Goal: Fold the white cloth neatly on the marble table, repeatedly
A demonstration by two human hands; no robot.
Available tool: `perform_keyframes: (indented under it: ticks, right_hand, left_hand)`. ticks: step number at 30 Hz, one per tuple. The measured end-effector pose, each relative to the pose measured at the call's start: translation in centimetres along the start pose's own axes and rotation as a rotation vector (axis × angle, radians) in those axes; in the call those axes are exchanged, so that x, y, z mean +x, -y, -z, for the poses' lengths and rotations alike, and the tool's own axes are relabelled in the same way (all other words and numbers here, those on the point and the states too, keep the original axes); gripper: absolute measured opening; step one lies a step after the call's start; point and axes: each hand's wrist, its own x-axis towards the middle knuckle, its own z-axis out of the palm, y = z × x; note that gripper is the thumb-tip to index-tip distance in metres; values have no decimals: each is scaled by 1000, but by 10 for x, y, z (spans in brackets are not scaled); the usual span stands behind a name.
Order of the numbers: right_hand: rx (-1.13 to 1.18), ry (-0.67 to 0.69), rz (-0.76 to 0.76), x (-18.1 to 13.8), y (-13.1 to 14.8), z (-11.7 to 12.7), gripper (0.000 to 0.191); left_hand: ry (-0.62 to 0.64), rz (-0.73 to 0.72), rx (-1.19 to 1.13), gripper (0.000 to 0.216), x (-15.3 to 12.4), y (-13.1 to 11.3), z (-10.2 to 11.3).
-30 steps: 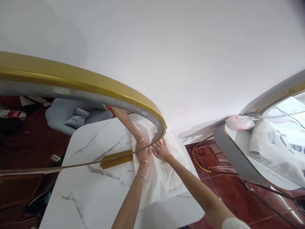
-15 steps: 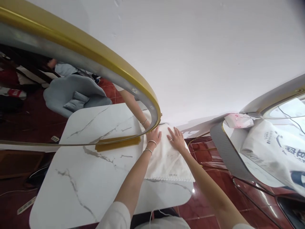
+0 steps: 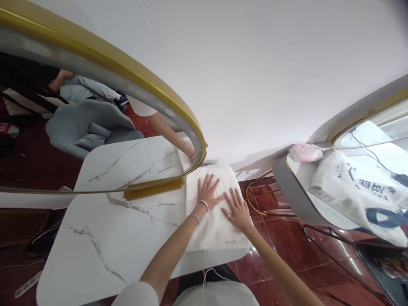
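Note:
A white cloth [image 3: 207, 238], like a towel, lies spread at the right end of the marble-patterned table [image 3: 127, 238]. Faint small print shows near its front edge. My left hand [image 3: 208, 193] rests flat on the cloth's middle with fingers spread; two bracelets circle that wrist. Beside it, toward the cloth's right side, my right hand [image 3: 237, 210] also lies flat, fingers apart, a ring on one finger. The left thumb comes close to the right fingers. Neither hand grips anything.
A gold-framed mirror [image 3: 178, 100] stands over the table's left part on a gold base [image 3: 153, 189]. To the right, a second table [image 3: 290, 191] holds a tissue pack [image 3: 306, 152] and a white printed bag [image 3: 353, 187]. Red tiled floor [image 3: 277, 238] lies between the tables.
Both hands have come back from the cloth's far edge to its middle, fingers spreading wider. The cloth lies flatter, its far edge now uncovered. The view has shifted slightly.

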Motion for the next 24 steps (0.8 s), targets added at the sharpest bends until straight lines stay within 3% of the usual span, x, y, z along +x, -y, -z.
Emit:
perform_keyframes:
  ticks: [6,9,13,20,24]
  right_hand:
    - [-20,25,90,-90,34,1,72]
    - [-61,6,102,-105,41,-2,73]
    - [-118,-3,81,-72,36,-6,66]
    - [-127,20,54,41,10,-15,61]
    - [-104,20,56,67,5,-16,56]
  left_hand:
    - [17,34,19,73,-97,-23,3]
    - [35,106,52,71,-112,-24,3]
    - [50,126,67,66,-77,-9,4]
    - [35,147,81,61,23,36,17]
    - [5,193,103,57,39,48,20]
